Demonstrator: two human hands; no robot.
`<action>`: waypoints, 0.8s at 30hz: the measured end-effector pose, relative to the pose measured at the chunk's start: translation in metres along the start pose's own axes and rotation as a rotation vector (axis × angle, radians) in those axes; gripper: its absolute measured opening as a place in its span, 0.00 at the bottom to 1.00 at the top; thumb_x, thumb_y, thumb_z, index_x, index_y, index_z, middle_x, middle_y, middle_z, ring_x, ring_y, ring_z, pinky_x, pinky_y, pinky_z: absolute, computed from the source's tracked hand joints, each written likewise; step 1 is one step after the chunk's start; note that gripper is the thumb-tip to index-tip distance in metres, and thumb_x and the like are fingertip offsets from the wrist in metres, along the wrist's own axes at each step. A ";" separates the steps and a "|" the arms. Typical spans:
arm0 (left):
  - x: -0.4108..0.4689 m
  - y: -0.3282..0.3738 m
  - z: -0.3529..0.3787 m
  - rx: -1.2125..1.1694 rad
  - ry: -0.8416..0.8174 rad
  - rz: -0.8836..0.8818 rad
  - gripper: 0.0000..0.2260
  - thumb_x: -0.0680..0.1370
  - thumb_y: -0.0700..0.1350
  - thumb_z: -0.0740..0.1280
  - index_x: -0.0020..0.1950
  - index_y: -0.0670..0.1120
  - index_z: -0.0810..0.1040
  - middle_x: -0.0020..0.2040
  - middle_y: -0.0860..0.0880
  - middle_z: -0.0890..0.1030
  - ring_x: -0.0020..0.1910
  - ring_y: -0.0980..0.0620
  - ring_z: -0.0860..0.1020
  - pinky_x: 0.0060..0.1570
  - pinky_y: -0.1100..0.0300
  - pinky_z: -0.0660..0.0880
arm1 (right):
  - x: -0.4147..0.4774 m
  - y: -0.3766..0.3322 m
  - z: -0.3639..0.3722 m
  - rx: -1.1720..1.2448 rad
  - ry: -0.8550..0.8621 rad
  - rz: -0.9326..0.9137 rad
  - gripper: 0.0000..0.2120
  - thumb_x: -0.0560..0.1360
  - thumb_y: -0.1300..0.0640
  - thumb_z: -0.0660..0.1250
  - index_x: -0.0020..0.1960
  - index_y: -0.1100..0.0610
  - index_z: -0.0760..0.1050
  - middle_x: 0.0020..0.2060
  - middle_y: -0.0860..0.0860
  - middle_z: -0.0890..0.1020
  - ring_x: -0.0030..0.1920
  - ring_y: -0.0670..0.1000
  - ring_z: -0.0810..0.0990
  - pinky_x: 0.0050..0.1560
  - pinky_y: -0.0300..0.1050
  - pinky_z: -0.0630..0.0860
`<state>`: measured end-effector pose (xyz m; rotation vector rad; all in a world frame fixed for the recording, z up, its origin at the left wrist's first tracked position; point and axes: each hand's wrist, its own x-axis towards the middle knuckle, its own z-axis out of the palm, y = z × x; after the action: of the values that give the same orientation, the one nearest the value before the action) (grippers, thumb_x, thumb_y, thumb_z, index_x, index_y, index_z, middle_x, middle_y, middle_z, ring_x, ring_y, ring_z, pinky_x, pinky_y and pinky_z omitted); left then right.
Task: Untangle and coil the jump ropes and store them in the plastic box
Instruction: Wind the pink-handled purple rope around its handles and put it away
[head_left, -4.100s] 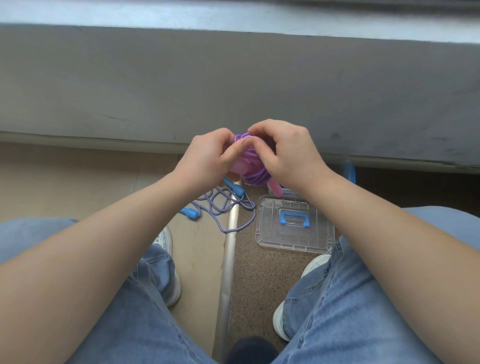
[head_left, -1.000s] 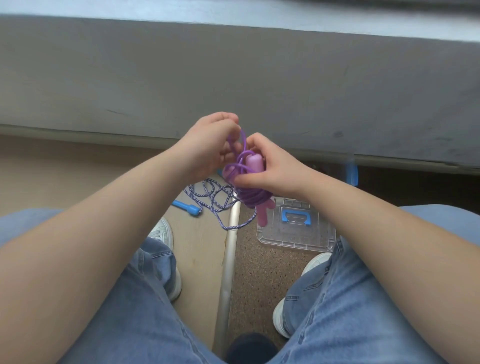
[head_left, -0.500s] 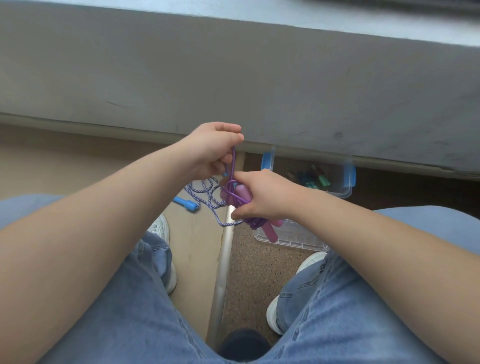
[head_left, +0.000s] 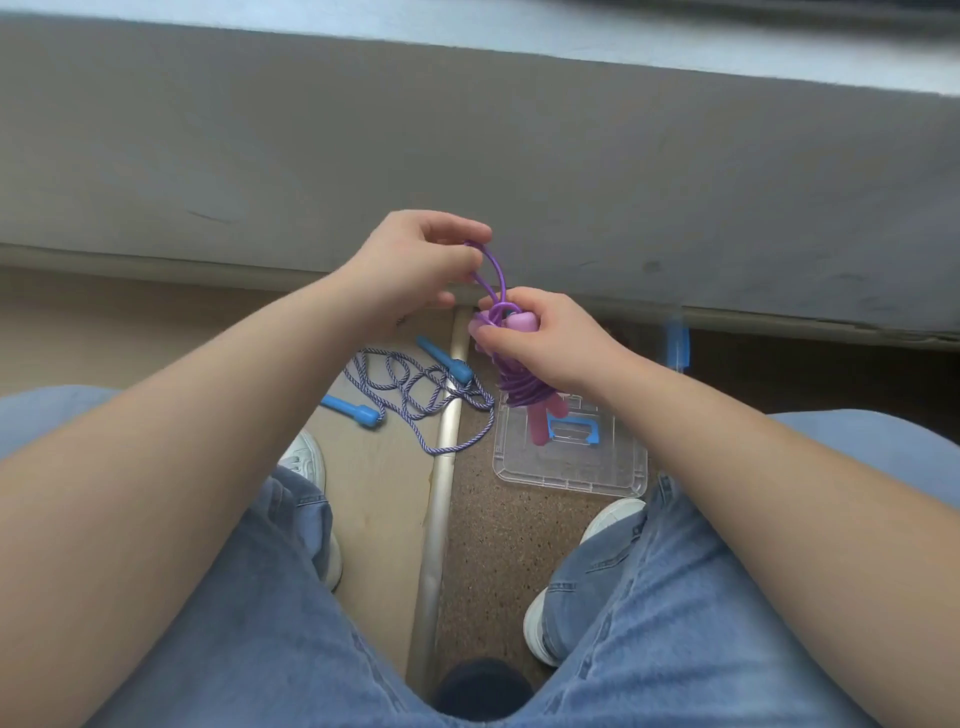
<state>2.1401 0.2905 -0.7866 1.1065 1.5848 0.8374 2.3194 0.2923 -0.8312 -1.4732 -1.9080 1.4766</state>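
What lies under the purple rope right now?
The clear lid with its blue handle, flat on the floor. The purple rope and right hand cover the lid's far edge and whatever lies behind it.

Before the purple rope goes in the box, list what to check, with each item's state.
1. Purple rope wound round its pink handles: ok.
2. Loose loop tucked in: not ok, left hand pinches it above the coil.
3. Right hand grips the purple rope: ok.
4. Lid off: ok, lies on the floor.
5. Room in the plastic box: cannot tell, mostly hidden.
6. Blue-handled rope coiled: not ok, loose on the floor.
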 end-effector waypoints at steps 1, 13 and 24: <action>0.000 -0.002 0.004 0.008 0.004 -0.001 0.11 0.79 0.42 0.67 0.59 0.53 0.82 0.51 0.55 0.83 0.46 0.60 0.82 0.39 0.61 0.80 | 0.003 0.004 -0.001 0.001 0.031 0.021 0.12 0.70 0.42 0.73 0.50 0.45 0.81 0.42 0.45 0.87 0.48 0.50 0.85 0.56 0.54 0.80; -0.006 -0.034 0.045 0.203 -0.297 -0.169 0.28 0.75 0.50 0.74 0.72 0.54 0.68 0.59 0.52 0.80 0.55 0.54 0.82 0.53 0.48 0.82 | 0.017 0.018 -0.028 0.435 0.190 0.223 0.13 0.75 0.46 0.70 0.54 0.54 0.80 0.50 0.58 0.85 0.46 0.56 0.85 0.54 0.60 0.82; 0.056 -0.077 0.111 -0.286 -0.063 -0.306 0.25 0.72 0.43 0.75 0.67 0.46 0.75 0.58 0.45 0.81 0.42 0.49 0.83 0.44 0.52 0.82 | 0.060 0.087 -0.055 0.676 0.352 0.544 0.13 0.78 0.50 0.68 0.60 0.56 0.78 0.52 0.57 0.85 0.49 0.57 0.86 0.52 0.60 0.82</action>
<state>2.2219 0.3162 -0.9052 0.6612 1.4797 0.7842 2.3806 0.3668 -0.9016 -1.7928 -0.7089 1.6885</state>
